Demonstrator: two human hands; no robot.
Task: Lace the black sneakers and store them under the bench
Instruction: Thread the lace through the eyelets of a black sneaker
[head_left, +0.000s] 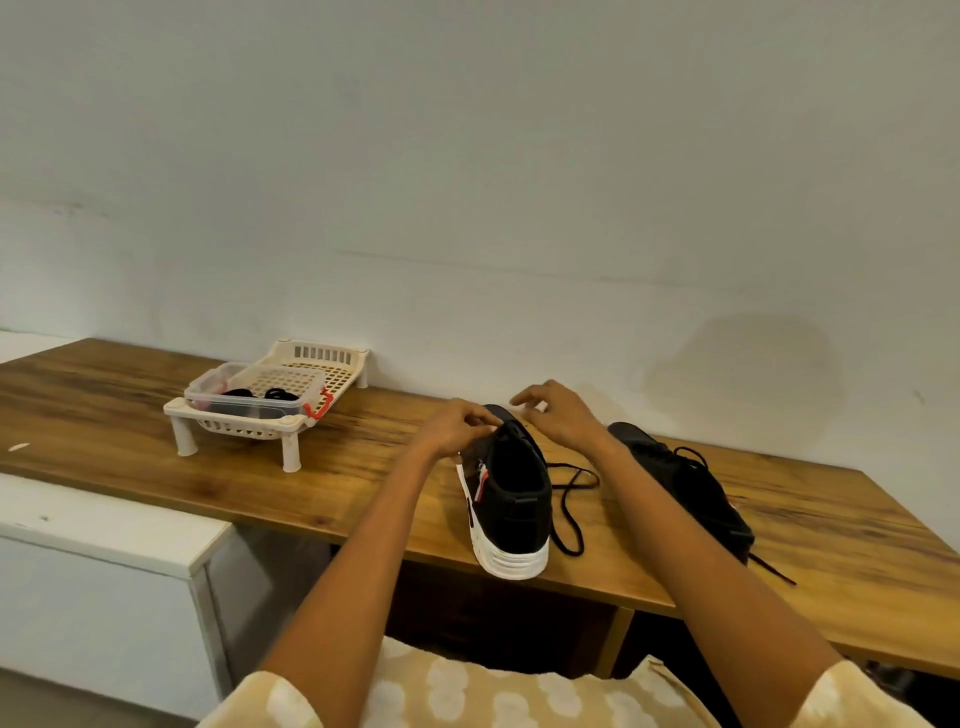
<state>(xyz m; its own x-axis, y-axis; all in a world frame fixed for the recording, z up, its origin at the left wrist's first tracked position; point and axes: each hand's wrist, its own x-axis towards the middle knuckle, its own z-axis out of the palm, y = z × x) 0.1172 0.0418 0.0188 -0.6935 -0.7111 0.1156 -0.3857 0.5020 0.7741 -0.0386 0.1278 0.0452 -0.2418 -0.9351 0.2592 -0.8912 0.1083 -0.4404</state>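
Laces (569, 499) feel limp and slippery, so my left hand (457, 428) pinches the near sneaker (511, 499) at its eyelets while my right hand (558, 415) hovers half-curled, holding nothing I can see.

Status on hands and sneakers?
Left hand pinching lace at near black white-soled sneaker; right hand over its toe, grip unclear. Second black sneaker beside. Nothing blocking.

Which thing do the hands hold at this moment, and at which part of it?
Both hands work at the front lacing area of the near black sneaker. The left hand pinches there, probably its lace; the right hand hovers with curled fingers, grip unclear.
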